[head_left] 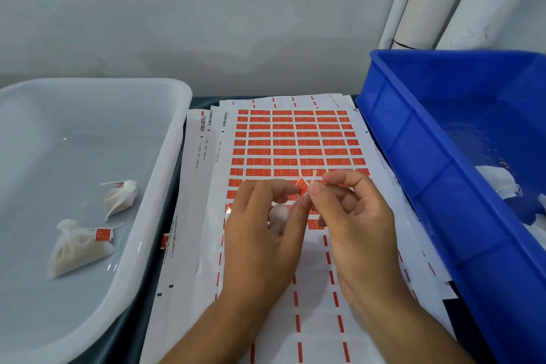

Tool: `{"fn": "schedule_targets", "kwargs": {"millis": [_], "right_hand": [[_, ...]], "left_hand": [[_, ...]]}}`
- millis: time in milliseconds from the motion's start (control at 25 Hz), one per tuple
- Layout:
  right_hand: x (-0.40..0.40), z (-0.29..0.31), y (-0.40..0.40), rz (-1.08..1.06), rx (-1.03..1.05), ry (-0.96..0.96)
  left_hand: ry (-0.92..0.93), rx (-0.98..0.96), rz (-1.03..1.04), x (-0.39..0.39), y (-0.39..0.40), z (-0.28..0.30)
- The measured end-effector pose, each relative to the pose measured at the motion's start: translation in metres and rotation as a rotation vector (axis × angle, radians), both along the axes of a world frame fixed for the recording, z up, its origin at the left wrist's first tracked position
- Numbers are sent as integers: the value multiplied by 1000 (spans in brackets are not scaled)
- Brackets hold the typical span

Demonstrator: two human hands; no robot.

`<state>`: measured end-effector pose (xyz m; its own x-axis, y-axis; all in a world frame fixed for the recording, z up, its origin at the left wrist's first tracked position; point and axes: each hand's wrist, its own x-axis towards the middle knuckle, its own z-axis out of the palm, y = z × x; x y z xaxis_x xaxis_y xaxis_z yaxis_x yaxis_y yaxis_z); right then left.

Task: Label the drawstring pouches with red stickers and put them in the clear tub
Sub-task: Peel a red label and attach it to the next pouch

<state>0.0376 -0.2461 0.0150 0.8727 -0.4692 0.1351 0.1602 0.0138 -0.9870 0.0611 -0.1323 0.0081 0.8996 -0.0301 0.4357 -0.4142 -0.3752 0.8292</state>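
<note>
At frame centre both hands pinch narrowly: right hand (354,224) holds the string (313,177), left hand (260,233) folds a red sticker (302,186) round it, the pouch (279,216) hanging between the palms. Best to press the halves squarely so the edges meet. Two labelled pouches lie in the tub (165,174), lower left.

This looks like a small packing or labelling station in a workshop. A stack of printed sheets of red stickers (298,142) with barcodes covers the middle of the table (201,100). A clear tub (165,174) sits at its left edge, a blue plastic crate (413,142) at its right, and white rolls (437,0) lean against the plain wall.
</note>
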Motion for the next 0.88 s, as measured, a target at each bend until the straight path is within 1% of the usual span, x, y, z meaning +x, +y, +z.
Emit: {"fn": "schedule_targets", "kwargs": {"millis": [160, 320, 520, 640, 760, 880], "right_hand": [[0, 0, -1, 29, -48, -9], [1, 0, -7, 51, -160, -17], [7, 1, -20, 175, -264, 81], [8, 0, -22, 210, -315, 99], [8, -1, -22, 201, -351, 90], [9, -1, -23, 198, -329, 92]], "left_hand": [[20, -10, -7, 1, 2, 0], [70, -45, -21, 3, 3, 0], [120, -54, -67, 6, 4, -3], [152, -53, -86, 7, 4, -6], [164, -66, -111, 8, 5, -6], [226, -49, -190, 9, 8, -9]]}}
